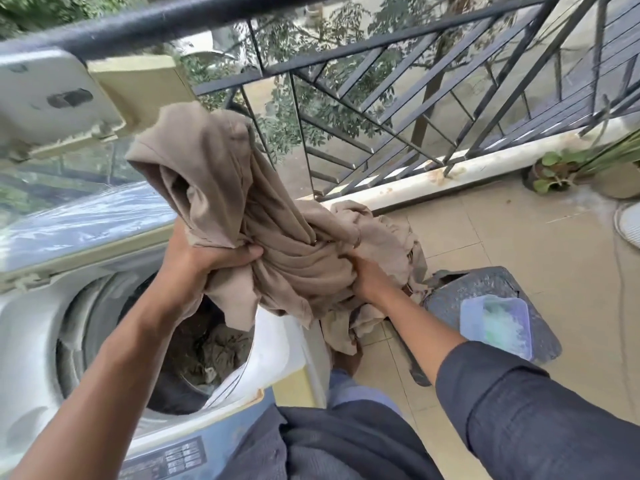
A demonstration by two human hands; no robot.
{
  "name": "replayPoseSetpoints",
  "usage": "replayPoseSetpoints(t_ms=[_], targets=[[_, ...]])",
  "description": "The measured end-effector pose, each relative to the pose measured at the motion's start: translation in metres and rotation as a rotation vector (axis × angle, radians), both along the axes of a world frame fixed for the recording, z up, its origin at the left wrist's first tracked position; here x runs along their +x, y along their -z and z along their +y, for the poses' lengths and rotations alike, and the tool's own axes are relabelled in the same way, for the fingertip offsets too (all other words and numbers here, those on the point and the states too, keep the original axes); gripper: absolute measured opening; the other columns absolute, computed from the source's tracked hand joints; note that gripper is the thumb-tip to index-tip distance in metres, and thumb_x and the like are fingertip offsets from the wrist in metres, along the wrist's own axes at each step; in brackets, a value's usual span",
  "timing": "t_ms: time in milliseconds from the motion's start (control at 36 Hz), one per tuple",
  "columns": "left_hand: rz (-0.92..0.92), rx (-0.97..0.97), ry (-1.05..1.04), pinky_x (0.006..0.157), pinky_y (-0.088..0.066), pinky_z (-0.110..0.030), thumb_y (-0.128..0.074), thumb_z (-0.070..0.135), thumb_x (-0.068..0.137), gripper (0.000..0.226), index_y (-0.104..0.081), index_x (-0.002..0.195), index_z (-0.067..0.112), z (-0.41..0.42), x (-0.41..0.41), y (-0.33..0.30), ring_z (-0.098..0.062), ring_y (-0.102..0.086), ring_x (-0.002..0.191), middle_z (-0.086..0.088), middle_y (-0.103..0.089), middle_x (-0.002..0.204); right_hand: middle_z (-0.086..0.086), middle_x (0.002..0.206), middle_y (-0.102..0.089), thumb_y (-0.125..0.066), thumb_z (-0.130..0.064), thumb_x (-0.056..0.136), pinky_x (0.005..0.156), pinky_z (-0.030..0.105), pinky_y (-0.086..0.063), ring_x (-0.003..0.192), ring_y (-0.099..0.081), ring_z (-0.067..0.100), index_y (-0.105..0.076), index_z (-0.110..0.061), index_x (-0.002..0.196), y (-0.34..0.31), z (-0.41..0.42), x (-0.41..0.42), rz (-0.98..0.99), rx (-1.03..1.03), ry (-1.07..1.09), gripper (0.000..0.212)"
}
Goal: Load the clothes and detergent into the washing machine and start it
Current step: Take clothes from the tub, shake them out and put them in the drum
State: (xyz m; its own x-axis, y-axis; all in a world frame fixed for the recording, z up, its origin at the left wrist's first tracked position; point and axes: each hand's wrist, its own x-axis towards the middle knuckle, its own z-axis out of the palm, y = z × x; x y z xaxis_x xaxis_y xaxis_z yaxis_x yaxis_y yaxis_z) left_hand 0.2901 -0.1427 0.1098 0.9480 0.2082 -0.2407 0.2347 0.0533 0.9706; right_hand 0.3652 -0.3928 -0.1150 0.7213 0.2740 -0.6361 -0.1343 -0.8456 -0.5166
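Head view, setting: a balcony with tiled floor and a dark metal railing; foliage shows beyond the bars.
Washing machine: a top-loader at lower left, its lid raised and tilted back; the control panel lies at the near edge.
Drum: open to view, with dark greyish laundry lying at the bottom.
Beige garment: a bunched cloth held up above the drum's right rim, part rising in a peak, part trailing down to the right toward the floor.
Left hand: fingers curled tightly round a fold of the beige garment, just over the drum opening.
Right hand: fingers closed on the garment's twisted middle, to the right of the machine.
Dark stool: stands on the floor right of the machine, beside the trailing cloth.
Plastic container: translucent, lidded, resting on the dark stool, with pale contents that cannot be identified.
Potted plant: at the railing's base, far right.
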Motion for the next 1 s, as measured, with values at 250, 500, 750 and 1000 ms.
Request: replayPoseSetpoints(t_ms=[250, 500, 750, 1000], targets=[[0.266, 0.572, 0.265, 0.084, -0.056, -0.031, -0.08, 0.07, 0.074, 0.04, -0.075, 0.105, 0.045, -0.002, 0.01, -0.01, 0.001, -0.074, 0.092, 0.018, -0.08, 0.099, 0.018, 0.135, -0.063, -0.041, -0.006, 0.107, 0.104, 0.041, -0.049, 0.128, -0.059, 0.037, -0.062, -0.01, 0.136, -0.061, 0.005, 0.026, 0.02, 0.341, 0.506, 0.036], [0.142, 0.697, 0.244, 0.114, -0.047, -0.047, -0.084, 0.075, 0.065, 0.124, -0.014, 0.158, 0.034, -0.028, 0.008, 0.025, -0.018, -0.049, 0.14, -0.004, -0.043, 0.155, 0.007, 0.09, -0.077, -0.061, -0.03, 0.086, 0.079, 0.044, -0.056, 0.086, -0.065, 0.019, -0.078, -0.015, 0.086, -0.15, 0.003, 0.037, -0.103, 0.793, 0.51, 0.023], [-0.082, 0.479, 0.305, 0.113, -0.036, -0.01, -0.1, 0.049, 0.053, 0.135, -0.018, 0.157, 0.029, -0.069, 0.022, 0.025, 0.011, -0.038, 0.142, 0.021, -0.038, 0.154, 0.007, 0.086, -0.069, -0.055, -0.011, 0.092, 0.071, 0.031, -0.05, 0.079, -0.062, 0.018, -0.065, -0.017, 0.092, -0.198, 0.014, 0.032, 0.007, 1.175, 0.371, 0.012], [0.037, 0.574, 0.146, 0.087, -0.052, -0.021, -0.104, 0.034, 0.054, 0.081, -0.063, 0.124, 0.035, -0.043, 0.036, 0.037, 0.016, -0.063, 0.097, 0.028, -0.071, 0.107, 0.015, 0.097, -0.068, -0.062, 0.015, 0.086, 0.064, 0.033, -0.046, 0.072, -0.061, 0.019, -0.041, -0.001, 0.132, -0.207, -0.019, 0.042, 0.216, 1.009, -0.039, 0.053]])
